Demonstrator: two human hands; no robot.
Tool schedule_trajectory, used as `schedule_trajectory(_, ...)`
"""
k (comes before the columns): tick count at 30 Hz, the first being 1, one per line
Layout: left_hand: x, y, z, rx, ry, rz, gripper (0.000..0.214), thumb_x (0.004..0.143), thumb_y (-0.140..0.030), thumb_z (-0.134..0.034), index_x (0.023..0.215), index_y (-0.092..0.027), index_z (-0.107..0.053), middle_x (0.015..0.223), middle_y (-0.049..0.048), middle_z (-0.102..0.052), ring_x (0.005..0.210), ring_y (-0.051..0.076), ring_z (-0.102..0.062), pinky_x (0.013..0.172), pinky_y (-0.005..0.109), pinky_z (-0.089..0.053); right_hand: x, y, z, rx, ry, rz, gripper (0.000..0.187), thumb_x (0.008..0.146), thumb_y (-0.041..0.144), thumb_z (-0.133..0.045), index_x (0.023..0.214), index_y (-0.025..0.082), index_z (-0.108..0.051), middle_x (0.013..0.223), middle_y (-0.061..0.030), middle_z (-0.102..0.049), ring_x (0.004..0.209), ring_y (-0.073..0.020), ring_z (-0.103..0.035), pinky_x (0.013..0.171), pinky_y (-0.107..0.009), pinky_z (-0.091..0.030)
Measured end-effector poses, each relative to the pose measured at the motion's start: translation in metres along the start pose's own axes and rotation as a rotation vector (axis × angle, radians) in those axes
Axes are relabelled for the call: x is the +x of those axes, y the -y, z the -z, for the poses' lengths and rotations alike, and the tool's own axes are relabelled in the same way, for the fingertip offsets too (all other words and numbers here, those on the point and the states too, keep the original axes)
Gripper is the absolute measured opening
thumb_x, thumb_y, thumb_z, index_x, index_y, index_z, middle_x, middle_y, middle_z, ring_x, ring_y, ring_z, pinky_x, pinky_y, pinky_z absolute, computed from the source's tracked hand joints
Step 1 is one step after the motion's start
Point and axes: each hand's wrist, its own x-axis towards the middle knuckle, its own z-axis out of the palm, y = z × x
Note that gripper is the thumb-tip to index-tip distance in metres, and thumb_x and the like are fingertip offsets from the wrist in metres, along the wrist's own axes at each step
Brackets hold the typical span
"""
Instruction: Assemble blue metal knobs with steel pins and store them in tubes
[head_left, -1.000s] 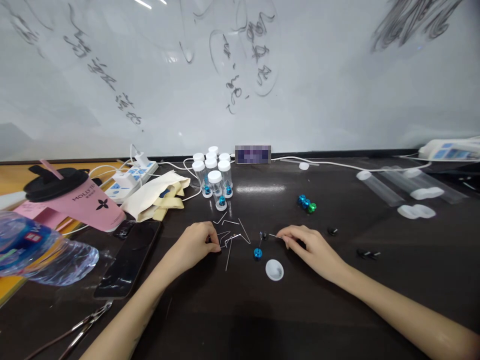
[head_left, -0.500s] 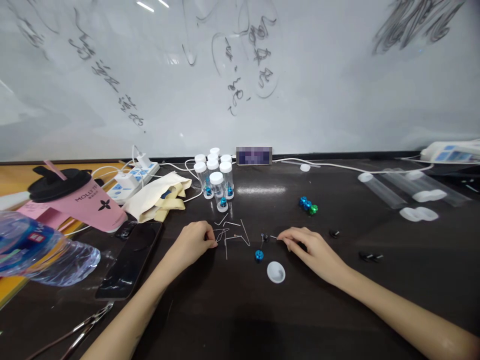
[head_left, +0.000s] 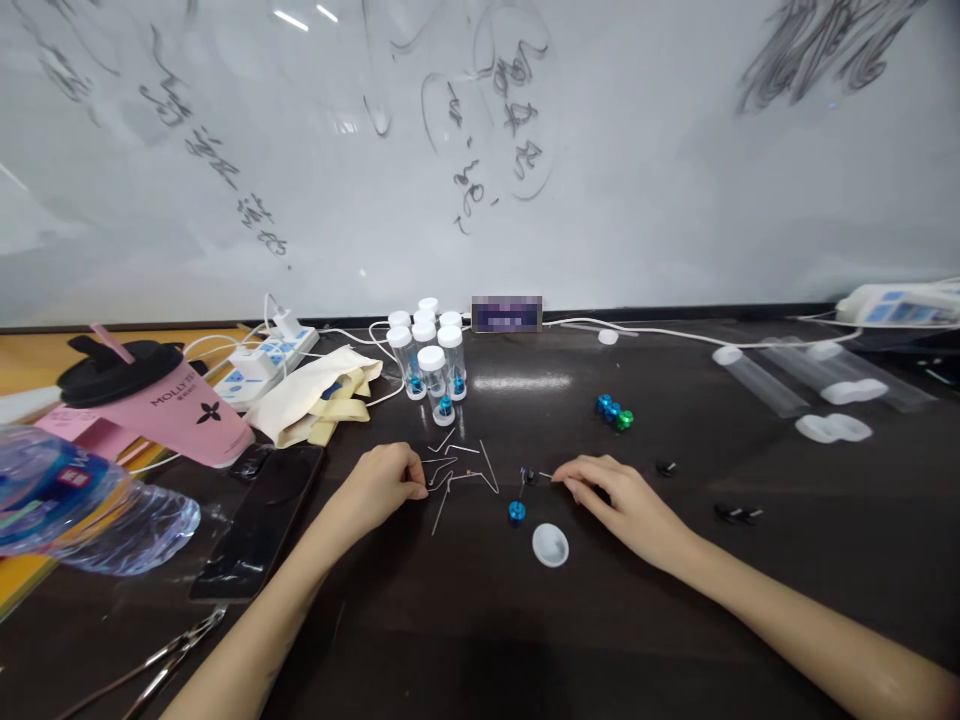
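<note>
My left hand (head_left: 388, 474) is closed in a pinch, thumb against forefinger, on the end of a thin bent metal wire (head_left: 439, 485). Several more bent wires (head_left: 489, 465) lie loosely beside and across it on the table. My right hand (head_left: 626, 500) rests on the table with thumb and forefinger pinched on a thin metal rod (head_left: 547, 476). Just left of the rod's tip is a small black part (head_left: 530, 477); I cannot tell whether they touch. A blue metal knob (head_left: 517, 512) sits below it, and a white round cap (head_left: 550, 545) lies nearer me.
Clear tubes with white caps (head_left: 431, 358) stand behind the wires. Blue and green knobs (head_left: 613, 411) and black parts (head_left: 727, 513) lie to the right, near empty tubes (head_left: 765, 382). Leftward are pliers (head_left: 176, 650), a phone (head_left: 259, 530), a bottle (head_left: 82, 500) and a pink cup (head_left: 176, 400).
One bent wire has swung so its free end now slants toward the lower left. My left hand has shifted very slightly left. My right hand keeps its pinch, nearly still.
</note>
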Motion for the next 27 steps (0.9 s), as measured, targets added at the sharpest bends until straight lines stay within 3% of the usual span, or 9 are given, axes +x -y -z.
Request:
schedule_trajectory(10,0.001,-0.002,0.005,-0.016,-0.044,0.033,0.007,0.07,-0.026,-0.067,0.072,-0.019,-0.068,0.082,0.0042,-0.069,0.081,0.024,-0.063,0.067,0.03,-0.038,-0.001,0.001,0.001,-0.004,0.004,0.007,0.024,0.098,0.029,-0.043,0.101,0.026,-0.066,0.099,-0.0024,-0.07,0.087,-0.0208,-0.06,0.081,-0.037,-0.045)
schedule_trajectory(14,0.001,-0.003,0.007,-0.08,-0.123,-0.009,0.015,0.078,-0.03,-0.062,0.07,-0.019,-0.067,0.079,0.0041,-0.069,0.078,0.023,-0.062,0.067,0.031,-0.038,0.0,0.0,0.0,-0.006,-0.003,0.02,0.024,0.098,0.029,-0.043,0.1,0.026,-0.066,0.098,-0.0025,-0.07,0.086,-0.0204,-0.061,0.081,-0.037,-0.046)
schedule_trajectory(20,0.002,-0.008,-0.005,-0.06,-0.234,-0.096,0.012,0.083,-0.019,-0.057,0.074,-0.018,-0.065,0.083,0.0045,-0.068,0.082,0.022,-0.062,0.073,0.032,-0.04,0.0,-0.001,0.0,-0.006,-0.026,0.026,0.023,0.097,0.029,-0.044,0.099,0.027,-0.067,0.098,-0.0021,-0.071,0.086,-0.0206,-0.063,0.079,-0.036,-0.048)
schedule_trajectory(24,0.0,-0.013,-0.014,0.016,-0.226,-0.136,0.007,0.081,-0.018,-0.063,0.074,-0.018,-0.063,0.082,0.0035,-0.065,0.082,0.023,-0.06,0.073,0.033,-0.041,0.0,-0.002,-0.002,-0.008,-0.051,-0.007,0.021,0.096,0.03,-0.045,0.103,0.026,-0.064,0.09,-0.0017,-0.07,0.083,-0.0207,-0.063,0.077,-0.036,-0.048)
schedule_trajectory(27,-0.002,-0.017,-0.018,0.044,-0.287,-0.154,0.007,0.085,-0.02,-0.061,0.078,-0.018,-0.061,0.084,0.0043,-0.063,0.084,0.023,-0.058,0.075,0.035,-0.042,-0.001,-0.002,-0.003,-0.025,-0.063,0.005,0.02,0.097,0.03,-0.044,0.106,0.025,-0.061,0.087,-0.0019,-0.064,0.08,-0.0193,-0.063,0.075,-0.034,-0.049)
